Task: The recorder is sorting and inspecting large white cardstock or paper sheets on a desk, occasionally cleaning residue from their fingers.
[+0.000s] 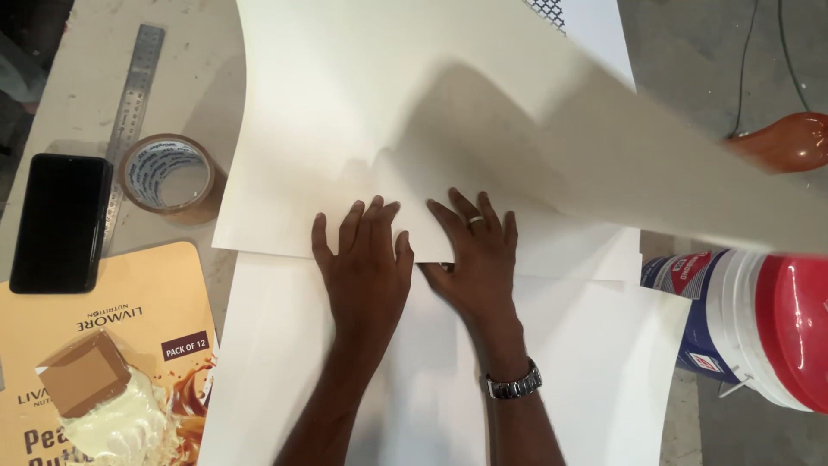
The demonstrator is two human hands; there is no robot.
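Both hands, left hand (366,263) and right hand (476,250), flat, fingers spread, pressing white sheet (345,129).

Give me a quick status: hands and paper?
Left hand and right hand flat, fingers spread, pressing the white sheet. Sheet's far side curls up. Tape roll and ruler sit clear, left.

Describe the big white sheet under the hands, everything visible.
The white sheet looks like stiff, smooth card or paper, plain and unmarked. Its right part curls up and over, casting a shadow across its middle. It lies on another white sheet on the table. The left hand and right hand press flat on its near edge, fingers spread.
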